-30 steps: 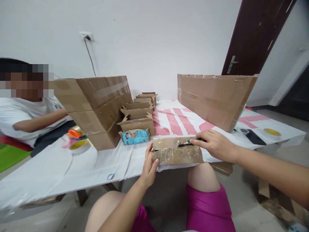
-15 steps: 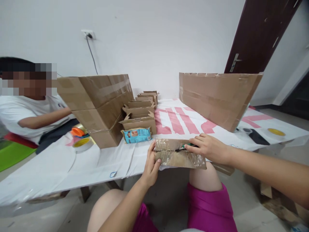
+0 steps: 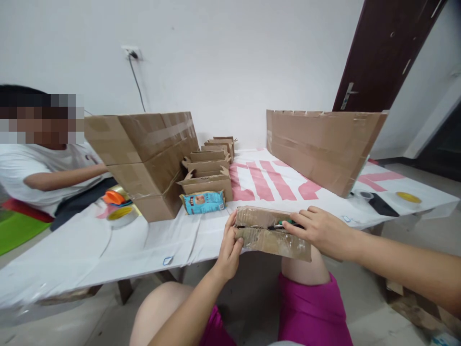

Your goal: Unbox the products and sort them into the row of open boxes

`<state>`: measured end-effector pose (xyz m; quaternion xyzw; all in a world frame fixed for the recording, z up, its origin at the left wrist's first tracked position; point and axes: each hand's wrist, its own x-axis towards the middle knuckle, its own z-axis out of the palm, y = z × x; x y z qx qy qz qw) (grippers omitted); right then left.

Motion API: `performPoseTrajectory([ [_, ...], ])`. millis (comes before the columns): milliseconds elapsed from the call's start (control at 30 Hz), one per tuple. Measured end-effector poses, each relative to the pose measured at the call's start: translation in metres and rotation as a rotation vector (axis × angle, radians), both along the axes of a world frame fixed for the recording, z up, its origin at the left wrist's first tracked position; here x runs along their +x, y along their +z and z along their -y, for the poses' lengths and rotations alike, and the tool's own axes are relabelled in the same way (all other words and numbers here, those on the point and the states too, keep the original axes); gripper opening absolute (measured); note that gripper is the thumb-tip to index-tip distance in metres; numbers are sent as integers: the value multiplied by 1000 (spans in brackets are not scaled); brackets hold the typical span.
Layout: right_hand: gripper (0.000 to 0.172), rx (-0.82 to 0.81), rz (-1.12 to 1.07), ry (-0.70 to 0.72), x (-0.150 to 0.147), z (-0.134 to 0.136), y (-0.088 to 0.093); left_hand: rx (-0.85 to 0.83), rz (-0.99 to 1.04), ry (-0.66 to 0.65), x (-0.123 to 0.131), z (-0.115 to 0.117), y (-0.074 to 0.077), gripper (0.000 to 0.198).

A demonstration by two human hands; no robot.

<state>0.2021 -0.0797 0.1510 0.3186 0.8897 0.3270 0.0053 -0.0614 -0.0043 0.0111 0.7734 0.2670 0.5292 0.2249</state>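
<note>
Cardboard box (image 3: pixel 274 241): long axis along near edge of worktop (image 3: pixel 144 254); left hand (image 3: pixel 229 249) grips left end, right hand (image 3: pixel 314 227) a slim tool (image 3: pixel 276 225).

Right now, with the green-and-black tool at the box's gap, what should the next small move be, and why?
Probably ease the tool gently along the gap: the right hand holds it with its tip there, and the left hand grips the left end of the cardboard box.
</note>
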Motion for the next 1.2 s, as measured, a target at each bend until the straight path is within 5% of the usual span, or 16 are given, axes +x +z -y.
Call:
performPoseTrajectory([
  [200,34,28,-30,-4,-5,-3,-10,-72,50,7,1,-4,-4,26],
  [467,34,28,-7,-43,25,0,-9,-100,102,-56,0,-5,-1,40],
  [767,40,-70,-485,-267,64,-14,-20,-55,189,53,-9,-5,9,19],
  [933,46,-189,-749,-483,90,-39,-55,86,156,97,-16,1,16,14],
  [1200,44,-424,-664,-726,96,-80,-127,265,-35,143,-15,6,15,8],
])
